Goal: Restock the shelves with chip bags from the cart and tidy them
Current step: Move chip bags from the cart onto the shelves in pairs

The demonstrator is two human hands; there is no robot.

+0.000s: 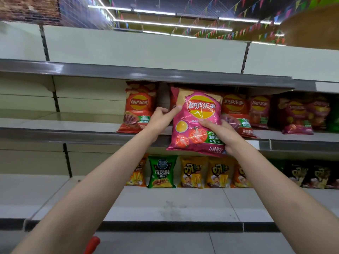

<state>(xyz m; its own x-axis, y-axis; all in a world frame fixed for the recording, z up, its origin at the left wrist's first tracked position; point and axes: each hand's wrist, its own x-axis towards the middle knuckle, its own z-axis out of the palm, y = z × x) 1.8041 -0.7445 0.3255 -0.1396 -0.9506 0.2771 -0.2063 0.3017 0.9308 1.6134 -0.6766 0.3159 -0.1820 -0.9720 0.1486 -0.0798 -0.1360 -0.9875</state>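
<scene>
A pink tomato-flavour chip bag (194, 114) stands upright in front of the middle shelf (91, 133), held between both hands. My right hand (222, 134) grips its lower right side, thumb across the front. My left hand (161, 116) pinches its left edge, thumb on the front. On the middle shelf a red chip bag (138, 107) stands to the left, and more red chip bags (236, 110) and pink ones (259, 110) stand to the right. A gap lies on the shelf behind the held bag.
The lower shelf (183, 198) carries a green bag (161, 172), yellow bags (205, 173) and dark bags (308, 175). The top shelf (128, 70) overhangs the bags. A red cart handle (92, 244) pokes in at the bottom. The left parts of the shelves hold no bags.
</scene>
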